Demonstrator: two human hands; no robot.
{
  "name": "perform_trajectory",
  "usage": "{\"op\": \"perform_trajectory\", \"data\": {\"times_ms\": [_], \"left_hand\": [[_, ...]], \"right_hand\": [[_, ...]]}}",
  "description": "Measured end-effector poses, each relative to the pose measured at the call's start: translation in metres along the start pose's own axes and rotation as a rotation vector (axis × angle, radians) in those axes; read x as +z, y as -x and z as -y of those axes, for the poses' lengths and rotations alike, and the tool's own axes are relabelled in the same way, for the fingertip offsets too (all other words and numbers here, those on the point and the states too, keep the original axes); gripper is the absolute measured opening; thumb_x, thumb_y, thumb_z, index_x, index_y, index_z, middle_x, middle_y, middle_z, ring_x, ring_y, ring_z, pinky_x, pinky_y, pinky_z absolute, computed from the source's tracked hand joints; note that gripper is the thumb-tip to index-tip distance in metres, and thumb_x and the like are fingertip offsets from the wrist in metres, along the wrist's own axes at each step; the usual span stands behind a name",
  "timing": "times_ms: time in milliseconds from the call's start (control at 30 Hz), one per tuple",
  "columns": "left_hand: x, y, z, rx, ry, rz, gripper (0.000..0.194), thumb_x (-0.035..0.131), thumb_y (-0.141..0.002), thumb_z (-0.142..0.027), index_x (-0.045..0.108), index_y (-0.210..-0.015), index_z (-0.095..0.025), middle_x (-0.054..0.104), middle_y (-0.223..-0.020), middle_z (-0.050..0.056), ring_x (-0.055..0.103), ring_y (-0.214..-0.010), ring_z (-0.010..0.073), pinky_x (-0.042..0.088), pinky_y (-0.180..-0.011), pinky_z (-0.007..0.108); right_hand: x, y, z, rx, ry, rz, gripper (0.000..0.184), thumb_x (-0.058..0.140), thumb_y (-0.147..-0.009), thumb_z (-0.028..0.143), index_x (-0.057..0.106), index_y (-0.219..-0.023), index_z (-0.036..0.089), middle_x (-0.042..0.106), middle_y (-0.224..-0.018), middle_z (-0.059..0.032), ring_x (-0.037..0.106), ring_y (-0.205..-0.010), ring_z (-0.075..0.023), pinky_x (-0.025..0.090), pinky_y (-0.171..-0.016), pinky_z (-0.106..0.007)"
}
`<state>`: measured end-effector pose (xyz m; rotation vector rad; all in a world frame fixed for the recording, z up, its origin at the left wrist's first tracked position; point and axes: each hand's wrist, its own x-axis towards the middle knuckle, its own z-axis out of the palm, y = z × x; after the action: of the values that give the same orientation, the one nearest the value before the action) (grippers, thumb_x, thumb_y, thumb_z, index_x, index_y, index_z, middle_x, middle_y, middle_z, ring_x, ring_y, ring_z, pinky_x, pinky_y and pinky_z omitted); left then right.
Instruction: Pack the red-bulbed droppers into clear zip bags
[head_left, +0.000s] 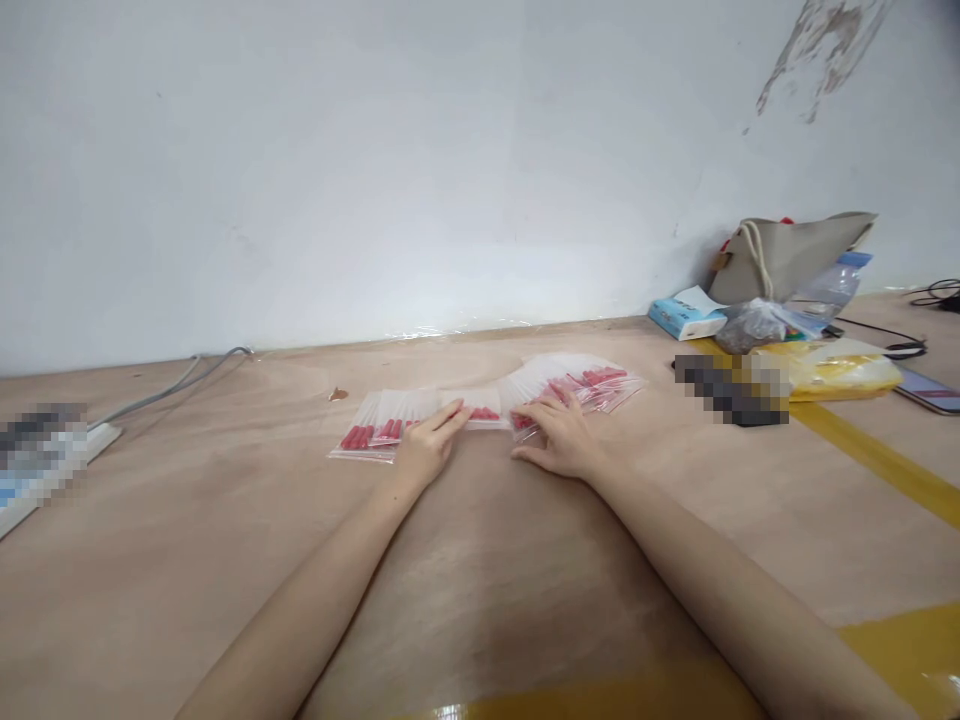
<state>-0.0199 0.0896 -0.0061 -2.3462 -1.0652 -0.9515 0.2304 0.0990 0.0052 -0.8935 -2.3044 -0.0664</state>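
Clear zip bags with small red sticks inside lie fanned across the table in front of me. The left group of bags (367,422) spreads out from under my left hand (427,443), whose fingers stretch out over them. Between my hands a single bag (486,413) shows its red contents. My right hand (561,437) rests on the near edge of the right group of bags (604,380), fingers bent slightly and thumb apart. The bags partly under my fingers are hidden, and what exactly the red pieces are I cannot make out.
The brown table (480,580) meets a white wall. At the right are a blue tissue box (686,312), a beige bag (795,258), a yellow packet (832,372), a phone (930,388) and yellow tape (885,460). A grey cable (172,385) runs to a blurred-out white object at left.
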Motion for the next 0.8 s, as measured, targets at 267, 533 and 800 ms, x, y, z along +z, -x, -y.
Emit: {"op": "perform_trajectory", "data": {"times_ms": [267,533,800], "left_hand": [[-0.042,0.017,0.05,-0.029,-0.035,0.048,0.034,0.035,-0.086,-0.014,0.062,-0.105,-0.023,0.062,-0.108,0.004,0.062,-0.089,0.017,0.053,-0.074,0.029],[-0.068,0.001,0.032,-0.131,-0.194,0.365,0.031,0.052,-0.073,-0.034,0.062,-0.102,-0.027,0.052,-0.118,0.006,0.048,-0.105,0.0286,0.035,-0.088,0.047],[-0.02,-0.014,0.012,-0.191,-0.205,0.58,0.039,0.035,-0.087,-0.049,0.052,-0.116,-0.031,0.051,-0.121,0.005,0.039,-0.115,0.0286,0.028,-0.092,0.049]], "right_hand": [[-0.01,0.007,-0.017,-0.066,0.15,0.067,0.045,0.051,-0.068,0.013,0.056,-0.111,0.025,0.061,-0.109,-0.0043,0.051,-0.104,-0.023,0.006,-0.101,-0.057],[0.012,0.004,-0.016,-0.139,0.105,0.074,0.03,0.044,-0.082,0.013,0.061,-0.105,0.023,0.063,-0.108,-0.0062,0.057,-0.099,-0.0184,0.025,-0.101,-0.05],[0.034,-0.005,0.009,-0.139,-0.147,0.16,0.037,0.035,-0.088,0.018,0.048,-0.123,0.022,0.052,-0.124,-0.0083,0.046,-0.115,-0.018,0.031,-0.101,-0.043]]}}
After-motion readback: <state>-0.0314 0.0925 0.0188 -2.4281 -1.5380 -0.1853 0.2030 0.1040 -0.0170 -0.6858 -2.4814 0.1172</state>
